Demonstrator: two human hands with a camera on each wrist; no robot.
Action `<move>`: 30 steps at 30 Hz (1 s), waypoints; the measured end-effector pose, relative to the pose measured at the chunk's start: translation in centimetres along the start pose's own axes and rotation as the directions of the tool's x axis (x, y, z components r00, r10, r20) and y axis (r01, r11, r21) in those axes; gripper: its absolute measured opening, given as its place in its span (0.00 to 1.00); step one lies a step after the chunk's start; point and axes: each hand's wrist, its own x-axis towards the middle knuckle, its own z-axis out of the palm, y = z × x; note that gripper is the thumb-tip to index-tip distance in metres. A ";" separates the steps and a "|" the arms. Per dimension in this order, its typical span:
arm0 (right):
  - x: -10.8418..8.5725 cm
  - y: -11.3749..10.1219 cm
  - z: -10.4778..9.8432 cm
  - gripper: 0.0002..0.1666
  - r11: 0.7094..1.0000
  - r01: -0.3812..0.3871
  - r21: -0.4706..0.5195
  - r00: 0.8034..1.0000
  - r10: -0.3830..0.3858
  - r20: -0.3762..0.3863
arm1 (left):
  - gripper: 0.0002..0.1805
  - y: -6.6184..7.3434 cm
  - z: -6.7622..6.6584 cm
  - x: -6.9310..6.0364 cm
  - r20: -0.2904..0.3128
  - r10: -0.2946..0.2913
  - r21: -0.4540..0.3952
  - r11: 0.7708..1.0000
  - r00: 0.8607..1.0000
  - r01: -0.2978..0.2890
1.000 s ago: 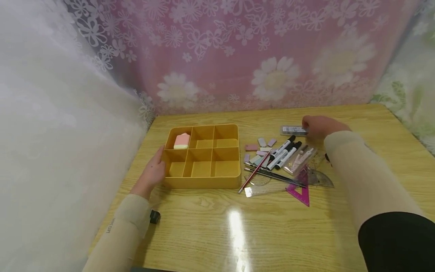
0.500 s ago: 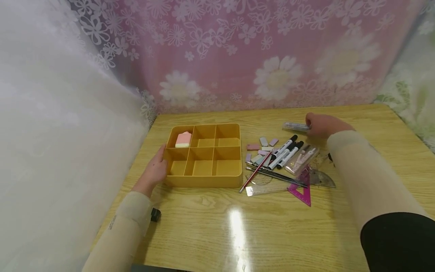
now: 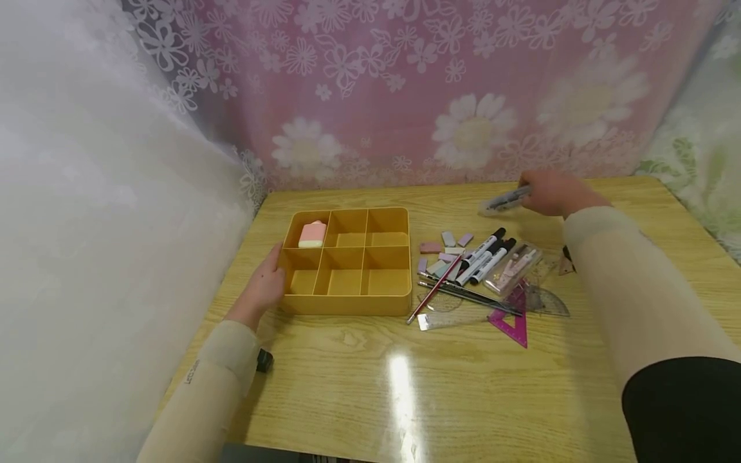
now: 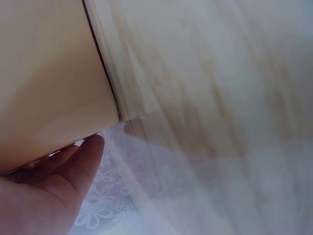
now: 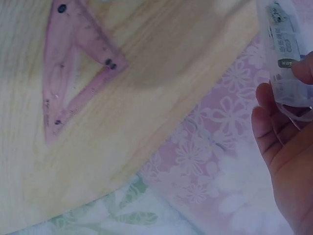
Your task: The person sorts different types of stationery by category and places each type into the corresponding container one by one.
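The right grip (image 3: 554,192) holds a clear case (image 3: 501,202); the left grip (image 3: 263,287), seemingly straight-fingered, touches the yellow tray (image 3: 347,305).

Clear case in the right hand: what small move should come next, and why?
Probably carry the clear case left toward the yellow organizer: the right hand holds it off the table, while the left hand touches the organizer's side.

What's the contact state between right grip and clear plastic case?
Touching: the right wrist view shows the right grip holding the clear plastic case, thumb on its face.
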 end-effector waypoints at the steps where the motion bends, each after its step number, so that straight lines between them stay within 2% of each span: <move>1: 0.1 -0.1 -0.2 0.25 1.000 -0.001 0.002 1.000 0.001 -0.005 | 0.34 -0.1 0.0 0.0 0.001 -0.003 0.001 1.000 1.000 0.003; 6: 0.5 -0.2 -0.8 0.26 0.999 0.004 0.043 1.000 -0.003 -0.023 | 0.34 -0.2 0.0 0.1 0.004 -0.016 0.003 1.000 1.000 0.016; 9: 0.7 -0.6 -1.1 0.26 0.998 0.026 0.064 0.998 -0.023 -0.058 | 0.34 -0.2 0.0 0.1 0.001 -0.010 -0.001 1.000 1.000 0.010; 14: 0.8 -2.5 -2.3 0.29 0.995 0.049 0.081 0.993 -0.040 -0.108 | 0.34 0.0 0.0 -0.1 0.002 -0.003 -0.021 1.000 1.000 0.003; 17: 0.9 -4.4 -3.1 0.31 0.992 0.063 0.106 0.991 -0.050 -0.124 | 0.34 -0.1 -0.1 -0.1 0.003 -0.006 -0.020 1.000 1.000 0.006; 21: 1.3 -7.4 -4.2 0.32 0.983 0.125 0.136 0.982 -0.103 -0.158 | 0.34 -0.1 -0.2 -0.1 0.001 -0.008 -0.011 1.000 1.000 0.008; 30: 2.0 -14.9 -5.8 0.29 0.969 0.226 0.099 0.955 -0.200 -0.221 | 0.34 0.3 -0.2 -0.2 0.003 -0.030 -0.021 0.999 1.000 0.030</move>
